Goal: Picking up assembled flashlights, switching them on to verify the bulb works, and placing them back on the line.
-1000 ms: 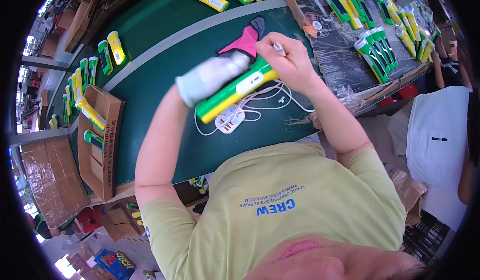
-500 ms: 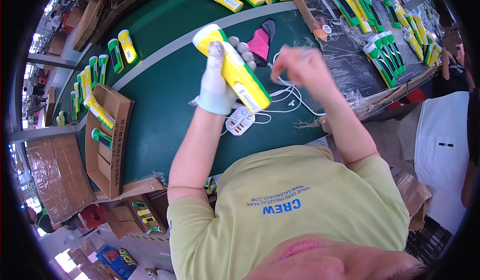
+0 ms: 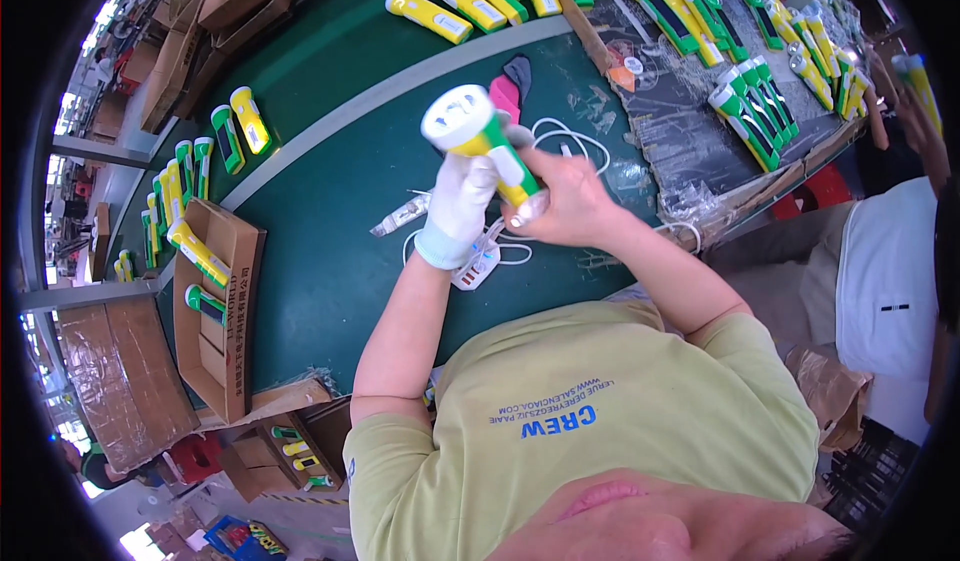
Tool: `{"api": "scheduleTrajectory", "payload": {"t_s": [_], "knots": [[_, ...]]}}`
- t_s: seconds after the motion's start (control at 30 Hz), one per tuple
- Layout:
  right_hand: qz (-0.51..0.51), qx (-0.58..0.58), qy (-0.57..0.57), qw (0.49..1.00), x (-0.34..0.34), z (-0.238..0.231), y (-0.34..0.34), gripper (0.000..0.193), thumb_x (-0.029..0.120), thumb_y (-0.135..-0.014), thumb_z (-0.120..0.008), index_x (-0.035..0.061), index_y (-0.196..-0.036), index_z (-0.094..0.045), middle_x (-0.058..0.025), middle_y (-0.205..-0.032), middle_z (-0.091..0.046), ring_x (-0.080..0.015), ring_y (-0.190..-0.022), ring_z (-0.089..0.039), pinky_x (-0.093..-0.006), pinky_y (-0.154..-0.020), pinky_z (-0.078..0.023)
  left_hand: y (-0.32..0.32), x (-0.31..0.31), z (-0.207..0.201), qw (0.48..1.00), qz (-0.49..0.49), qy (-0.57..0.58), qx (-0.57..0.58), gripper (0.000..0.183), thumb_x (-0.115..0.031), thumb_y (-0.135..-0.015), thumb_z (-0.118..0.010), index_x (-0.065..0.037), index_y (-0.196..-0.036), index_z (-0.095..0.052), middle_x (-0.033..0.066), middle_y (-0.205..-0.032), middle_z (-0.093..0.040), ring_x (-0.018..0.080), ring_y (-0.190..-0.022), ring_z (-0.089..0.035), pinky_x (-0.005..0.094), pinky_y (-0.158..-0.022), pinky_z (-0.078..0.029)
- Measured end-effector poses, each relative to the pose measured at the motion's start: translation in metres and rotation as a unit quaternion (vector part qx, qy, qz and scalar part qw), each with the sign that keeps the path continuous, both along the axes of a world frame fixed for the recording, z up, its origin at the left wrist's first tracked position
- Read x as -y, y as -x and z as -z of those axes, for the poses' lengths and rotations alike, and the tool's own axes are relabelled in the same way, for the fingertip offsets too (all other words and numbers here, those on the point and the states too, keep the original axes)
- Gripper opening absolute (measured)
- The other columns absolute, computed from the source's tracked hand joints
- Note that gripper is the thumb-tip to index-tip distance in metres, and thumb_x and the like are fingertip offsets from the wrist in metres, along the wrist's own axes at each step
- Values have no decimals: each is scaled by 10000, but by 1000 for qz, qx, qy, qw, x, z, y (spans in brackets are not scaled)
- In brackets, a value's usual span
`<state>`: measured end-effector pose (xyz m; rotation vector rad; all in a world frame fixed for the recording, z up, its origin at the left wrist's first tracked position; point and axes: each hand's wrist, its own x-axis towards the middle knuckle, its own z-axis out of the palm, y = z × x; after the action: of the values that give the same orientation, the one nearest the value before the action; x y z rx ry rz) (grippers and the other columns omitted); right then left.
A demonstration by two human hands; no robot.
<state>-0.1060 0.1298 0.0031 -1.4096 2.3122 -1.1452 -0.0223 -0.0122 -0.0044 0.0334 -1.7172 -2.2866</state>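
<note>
A yellow, green and white flashlight [image 3: 498, 153] is tilted in front of me, its broad white lens end up and toward the left. My left hand [image 3: 462, 199], in a white glove, is wrapped around its body from below. My bare right hand [image 3: 575, 199] grips the tail end from the right; its fingers are partly hidden behind the flashlight. Below both hands, a white power strip [image 3: 475, 271] lies on the green table [image 3: 320, 291]. White cable [image 3: 604, 151] loops out beyond my right hand.
A pink and dark cloth [image 3: 508, 91] lies behind the flashlight, and a clear packet [image 3: 402, 214] beside my left hand. An open cardboard box [image 3: 250, 306] stands at left. More flashlights [image 3: 745, 121] lie on the cardboard at right and along the far belt [image 3: 330, 76]. A person [image 3: 885, 271] is at right.
The flashlight has turned so its lens end faces up, and it has come slightly lower. My right hand has moved left from the cable and closed on the tail end.
</note>
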Motion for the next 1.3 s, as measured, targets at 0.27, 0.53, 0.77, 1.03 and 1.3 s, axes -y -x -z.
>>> {"api": "scheduleTrajectory", "payload": {"t_s": [0.27,0.53,0.77,1.03,1.3], "knots": [[-73,415,52,905,-3,22,-9,335,149,-805,-635,-25,-1085,-579,-77,-955,-655,-153,-880,-630,-300,-783,-494,-3,-3,1,991,45,-108,64,506,-475,-970,-457,-39,-1227,-458,114,-1061,-592,187,-941,-607,320,-845,-506],[-94,446,100,885,-5,29,-8,346,159,-799,-629,-19,-1092,-587,-72,-959,-663,-145,-871,-634,-288,-781,-493,-3,-7,-1,991,40,-120,36,476,-441,-963,-497,-31,-1206,-484,118,-1066,-601,199,-942,-619,326,-859,-507],[-80,448,26,890,-8,22,-5,346,196,-810,-645,-35,-1065,-598,-60,-925,-646,-128,-843,-612,-281,-752,-489,-5,-14,6,985,7,-170,41,453,-416,-993,-444,-43,-1248,-426,131,-1055,-582,207,-899,-620,331,-829,-522],[-71,405,33,911,-7,19,-6,358,218,-797,-653,-28,-1053,-608,-73,-932,-652,-124,-852,-609,-291,-758,-488,-4,-12,9,987,27,-159,26,431,-416,-999,-427,-44,-1216,-444,124,-1065,-580,183,-931,-607,311,-833,-511],[100,117,-8,988,-47,-50,87,385,339,-769,-694,8,-964,-667,-123,-778,-678,-191,-677,-664,-330,-646,-530,-15,51,16,972,-149,-175,54,650,-509,-961,-469,-13,-1367,-360,136,-1172,-564,225,-1024,-578,342,-855,-482]]}}
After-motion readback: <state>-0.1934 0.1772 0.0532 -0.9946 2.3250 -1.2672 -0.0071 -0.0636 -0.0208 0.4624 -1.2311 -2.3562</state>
